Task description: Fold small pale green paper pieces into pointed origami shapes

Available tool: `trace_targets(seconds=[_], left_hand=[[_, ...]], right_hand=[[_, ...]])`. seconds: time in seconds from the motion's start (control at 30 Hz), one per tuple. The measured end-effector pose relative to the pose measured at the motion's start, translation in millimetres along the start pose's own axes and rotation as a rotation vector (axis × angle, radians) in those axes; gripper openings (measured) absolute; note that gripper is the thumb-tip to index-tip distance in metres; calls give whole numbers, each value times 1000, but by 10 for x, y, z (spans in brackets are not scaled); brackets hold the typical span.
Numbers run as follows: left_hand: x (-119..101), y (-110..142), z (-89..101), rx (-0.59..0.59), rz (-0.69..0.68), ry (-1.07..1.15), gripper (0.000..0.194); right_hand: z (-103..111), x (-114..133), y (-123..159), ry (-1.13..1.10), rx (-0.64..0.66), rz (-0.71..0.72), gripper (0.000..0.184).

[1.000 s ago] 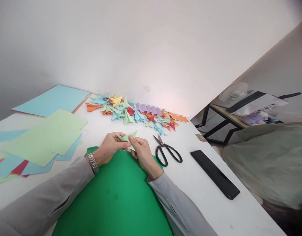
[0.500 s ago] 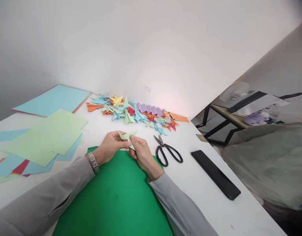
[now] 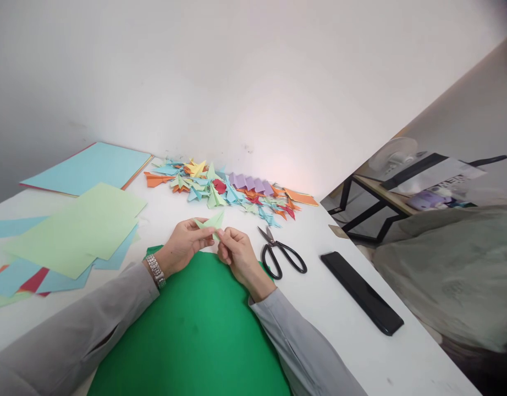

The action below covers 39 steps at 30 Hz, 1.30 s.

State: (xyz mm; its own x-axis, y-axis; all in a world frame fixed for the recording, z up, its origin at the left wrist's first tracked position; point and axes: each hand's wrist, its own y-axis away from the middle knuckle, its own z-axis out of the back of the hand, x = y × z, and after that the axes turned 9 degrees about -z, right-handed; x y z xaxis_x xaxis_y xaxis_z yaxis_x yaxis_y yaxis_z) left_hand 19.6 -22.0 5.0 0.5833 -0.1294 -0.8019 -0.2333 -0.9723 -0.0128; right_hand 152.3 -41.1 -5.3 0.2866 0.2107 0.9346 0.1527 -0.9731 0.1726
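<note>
Between my two hands is a small light-green folded paper [image 3: 213,221] with pointed ends. My left hand [image 3: 183,242], with a metal watch [image 3: 156,270] on its wrist, pinches it from the left. The fingers of my right hand [image 3: 239,257] are closed at its lower right edge; part of the paper is hidden behind them. Beneath both forearms spreads a plain green surface [image 3: 191,330]. Black-handled scissors [image 3: 274,252] lie with blades parted just right of my right hand.
Along the wall runs a heap of colourful folded papers [image 3: 220,190]. Loose green sheets [image 3: 80,231] cover blue and red ones at left, before a stack of blue paper [image 3: 88,168]. A long black case [image 3: 361,291] lies near the table's right edge, beyond which stands a wooden shelf [image 3: 381,192].
The folded paper has shifted slightly left and turned in my left hand. My right thumb has slid down from its upper part to the lower right edge.
</note>
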Motion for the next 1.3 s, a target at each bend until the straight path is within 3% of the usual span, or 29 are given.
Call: trace_targets(seconds=[0.43, 0.67, 0.77, 0.93, 1.03, 1.17, 1.3], left_hand=[[-29, -11, 21, -86, 7, 0, 21], [-21, -19, 21, -98, 5, -32, 19], [-15, -15, 17, -92, -9, -66, 20], [-12, -2, -8, -57, -39, -135, 21], [-16, 5, -26, -85, -51, -172, 26], [-11, 10, -25, -51, -100, -212, 53], [11, 8, 1, -9, -138, -337, 49]], right_hand=[[-17, -1, -13, -90, -89, 28, 57], [-18, -11, -8, 20, -138, 115, 34], [-25, 6, 10, 72, -147, 205, 32], [-11, 13, 10, 165, -161, 203, 27], [-3, 12, 7, 178, -186, 191, 24], [1, 9, 7, 143, -181, 176, 23], [14, -5, -9, 96, -176, 151, 20]])
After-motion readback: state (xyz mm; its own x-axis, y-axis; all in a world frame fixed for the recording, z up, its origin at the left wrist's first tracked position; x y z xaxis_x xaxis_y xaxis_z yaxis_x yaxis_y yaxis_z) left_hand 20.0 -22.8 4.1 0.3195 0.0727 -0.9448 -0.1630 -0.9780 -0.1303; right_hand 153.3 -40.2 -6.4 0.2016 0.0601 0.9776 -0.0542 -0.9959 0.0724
